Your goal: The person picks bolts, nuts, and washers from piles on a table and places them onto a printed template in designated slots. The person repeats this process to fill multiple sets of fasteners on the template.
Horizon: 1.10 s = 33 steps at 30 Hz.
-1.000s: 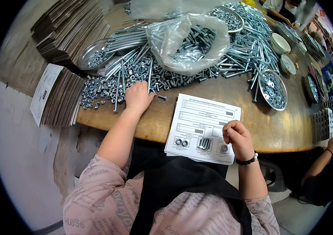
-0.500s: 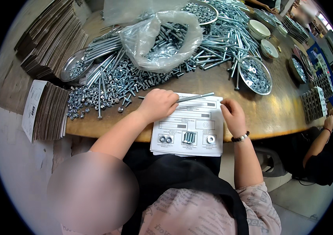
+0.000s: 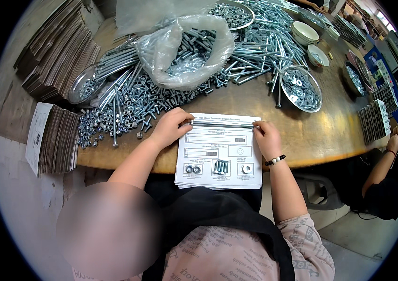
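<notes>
A stack of printed white cards [image 3: 196, 180] lies at the table's front edge before me. Across the top card's upper part runs a long steel bolt [image 3: 222, 125], perhaps more than one side by side. The fingers of my left hand [image 3: 170, 127] are closed on its left end, and those of my right hand [image 3: 268, 139] pinch its right end. Lower on the card, two nuts [image 3: 192, 169] sit at the left. Several short bolts [image 3: 221, 166] lie in the middle, and a washer [image 3: 246, 169] is at the right.
Loose nuts [image 3: 91, 122] and a heap of bolts [image 3: 260, 51] cover the far side, around a clear plastic bag [image 3: 185, 79]. A metal bowl of washers [image 3: 300, 89] stands right. Stacked brown cards [image 3: 54, 145] rise at left. Another person's hand [image 3: 394, 140] is at far right.
The long bolt has come down from a slant to lie straight across the card. My left hand has shifted left to its end, and my right hand has closed on the other end.
</notes>
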{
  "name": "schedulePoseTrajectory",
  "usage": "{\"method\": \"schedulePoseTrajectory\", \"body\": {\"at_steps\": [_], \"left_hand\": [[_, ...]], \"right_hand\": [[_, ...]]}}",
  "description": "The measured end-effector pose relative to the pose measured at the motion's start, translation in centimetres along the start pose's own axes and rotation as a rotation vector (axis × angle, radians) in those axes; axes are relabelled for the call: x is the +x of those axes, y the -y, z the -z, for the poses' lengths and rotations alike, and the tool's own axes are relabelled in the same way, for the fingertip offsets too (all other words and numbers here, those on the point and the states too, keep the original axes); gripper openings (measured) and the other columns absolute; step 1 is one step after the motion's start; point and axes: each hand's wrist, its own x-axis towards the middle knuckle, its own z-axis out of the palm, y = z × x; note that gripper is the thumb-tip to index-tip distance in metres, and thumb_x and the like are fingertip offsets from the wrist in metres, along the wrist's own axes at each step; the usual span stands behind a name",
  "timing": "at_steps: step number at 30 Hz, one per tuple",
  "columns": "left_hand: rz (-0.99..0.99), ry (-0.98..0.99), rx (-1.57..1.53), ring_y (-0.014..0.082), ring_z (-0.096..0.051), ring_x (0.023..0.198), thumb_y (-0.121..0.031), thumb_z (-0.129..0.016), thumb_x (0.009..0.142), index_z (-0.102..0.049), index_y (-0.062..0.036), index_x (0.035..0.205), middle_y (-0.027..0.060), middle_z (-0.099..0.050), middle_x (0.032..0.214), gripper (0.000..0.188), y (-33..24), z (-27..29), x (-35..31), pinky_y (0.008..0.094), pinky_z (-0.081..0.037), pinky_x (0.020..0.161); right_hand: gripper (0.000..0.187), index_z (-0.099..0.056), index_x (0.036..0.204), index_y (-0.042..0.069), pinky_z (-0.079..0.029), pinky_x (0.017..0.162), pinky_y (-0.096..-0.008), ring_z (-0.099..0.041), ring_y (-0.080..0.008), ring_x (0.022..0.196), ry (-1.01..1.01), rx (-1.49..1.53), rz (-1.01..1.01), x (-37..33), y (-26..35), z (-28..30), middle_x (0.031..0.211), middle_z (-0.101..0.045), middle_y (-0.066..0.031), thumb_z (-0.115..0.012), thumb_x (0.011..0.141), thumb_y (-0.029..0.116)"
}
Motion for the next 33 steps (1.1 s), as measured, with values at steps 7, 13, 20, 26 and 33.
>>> {"method": "schedulePoseTrajectory", "body": {"at_steps": [7, 13, 20, 26, 33], "left_hand": [[0.041, 0.01, -0.027, 0.0193, -0.054, 0.072, -0.006, -0.065, 0.069, -0.06, -0.0005, 0.089, 0.0084, -0.054, 0.08, 0.021, 0.4, 0.1, 0.0, 0.0281, -0.044, 0.065], [0.055, 0.003, -0.045, 0.0198, -0.053, 0.075, -0.005, -0.066, 0.068, -0.058, 0.0004, 0.095, 0.0095, -0.053, 0.086, 0.029, 0.1, -0.1, -0.1, 0.0283, -0.044, 0.069], [0.041, -0.05, -0.078, 0.0205, -0.052, 0.078, -0.004, -0.064, 0.069, -0.057, 0.0006, 0.097, 0.0096, -0.053, 0.088, 0.029, 0.3, -0.3, -0.8, 0.0286, -0.045, 0.07], [0.063, -0.058, -0.073, 0.0204, -0.052, 0.078, -0.005, -0.063, 0.071, -0.056, 0.0012, 0.098, 0.0098, -0.052, 0.087, 0.028, 0.0, -0.3, -1.0, 0.0287, -0.044, 0.072], [0.129, -0.111, -0.122, 0.0194, -0.053, 0.079, -0.003, -0.06, 0.073, -0.056, 0.0007, 0.1, 0.0096, -0.052, 0.088, 0.027, -0.5, -0.5, -1.4, 0.028, -0.044, 0.073]], "right_hand": [[0.019, -0.061, 0.095, 0.009, -0.046, 0.065, -0.0359, -0.056, -0.0284, 0.076, -0.08, -0.152, 0.019, 3.1, -2.7, 1.7, 0.085, -0.057, -0.0119, -0.059, 0.077, 0.013], [0.027, -0.055, 0.108, 0.013, -0.049, 0.068, -0.0402, -0.058, -0.0317, 0.081, 0.022, -0.645, -0.076, 7.4, -5.5, 2.4, 0.1, -0.053, -0.0163, -0.054, 0.081, 0.018], [0.03, -0.059, 0.102, 0.008, -0.046, 0.065, -0.0321, -0.056, -0.022, 0.072, -0.077, -0.174, 0.043, 8.3, -4.4, 1.7, 0.083, -0.059, -0.009, -0.064, 0.072, 0.01], [0.014, -0.059, 0.089, 0.004, -0.044, 0.065, -0.03, -0.055, -0.0235, 0.073, -0.542, -0.075, 0.493, 7.9, 2.4, 4.7, 0.083, -0.057, -0.0084, -0.054, 0.077, -0.003], [0.021, -0.06, 0.087, 0.009, -0.046, 0.077, -0.0343, -0.056, -0.0293, 0.09, -0.104, -0.323, 0.514, 8.1, 2.9, 3.2, 0.095, -0.058, -0.0118, -0.052, 0.073, -0.004]]}}
